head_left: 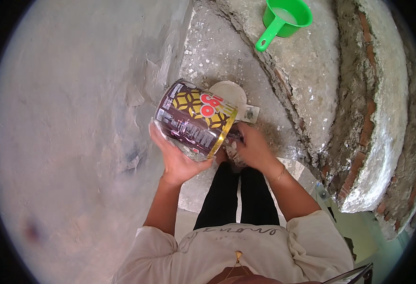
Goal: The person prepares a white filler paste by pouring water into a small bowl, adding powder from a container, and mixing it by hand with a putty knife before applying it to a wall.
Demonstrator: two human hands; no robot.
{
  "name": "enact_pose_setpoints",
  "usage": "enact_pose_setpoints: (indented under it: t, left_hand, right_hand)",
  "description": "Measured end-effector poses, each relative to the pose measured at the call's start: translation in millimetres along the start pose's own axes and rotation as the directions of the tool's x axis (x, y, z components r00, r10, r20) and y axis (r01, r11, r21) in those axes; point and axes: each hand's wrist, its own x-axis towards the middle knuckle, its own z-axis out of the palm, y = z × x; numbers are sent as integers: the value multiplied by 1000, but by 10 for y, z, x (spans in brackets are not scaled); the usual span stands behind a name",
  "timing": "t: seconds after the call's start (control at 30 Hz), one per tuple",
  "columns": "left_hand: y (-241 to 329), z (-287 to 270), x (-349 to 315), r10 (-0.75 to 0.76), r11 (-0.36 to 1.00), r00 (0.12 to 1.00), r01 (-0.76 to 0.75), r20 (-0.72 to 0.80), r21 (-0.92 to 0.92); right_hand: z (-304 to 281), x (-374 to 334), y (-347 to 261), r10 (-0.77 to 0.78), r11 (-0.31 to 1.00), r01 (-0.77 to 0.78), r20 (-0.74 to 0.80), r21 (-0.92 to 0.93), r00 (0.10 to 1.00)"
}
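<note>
A brown bucket with a yellow lattice pattern and a yellow rim is tilted on its side in front of me, its mouth toward the right. My left hand is wrapped round its lower side and base, thumb pointing toward the rim. Just beside the mouth, my right hand has its fingers curled in. A dark, pale-mottled thing shows at those fingers; I cannot make out what it is. Behind the bucket, a round whitish lid-like disc lies on the landing, partly covered by it.
A green dipper with whitish liquid in it stands on a rough concrete step at the far right. More broken-edged steps with exposed brick run along the right. A grey plastered wall fills the left. A small pale piece lies beside the disc.
</note>
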Motion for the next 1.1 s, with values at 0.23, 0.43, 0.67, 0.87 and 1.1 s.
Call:
enact_pose_setpoints:
  t: [0.23, 0.43, 0.67, 0.87, 1.1]
  left_hand:
    - [236, 137, -40, -218, 865, 972, 149, -91, -480]
    - [-12, 97, -31, -142, 976, 983, 120, -113, -181]
    - [-306, 207, -63, -177, 983, 976, 168, -129, -78]
    - [-123, 316, -57, -159, 964, 979, 182, -130, 193]
    - [-302, 618, 88, -280, 906, 946, 317, -164, 280]
  right_hand:
    - [142, -448, 330, -291, 784, 170, -112, -597, 950]
    - [318, -413, 309, -361, 836, 258, -132, -484, 923]
    - [400, -483, 512, -357, 865, 254, -174, -432, 918]
    - [403, -562, 702, -295, 883, 195, -183, -426, 938]
    - [158, -768, 948, -166, 919, 25, -328, -392, 930]
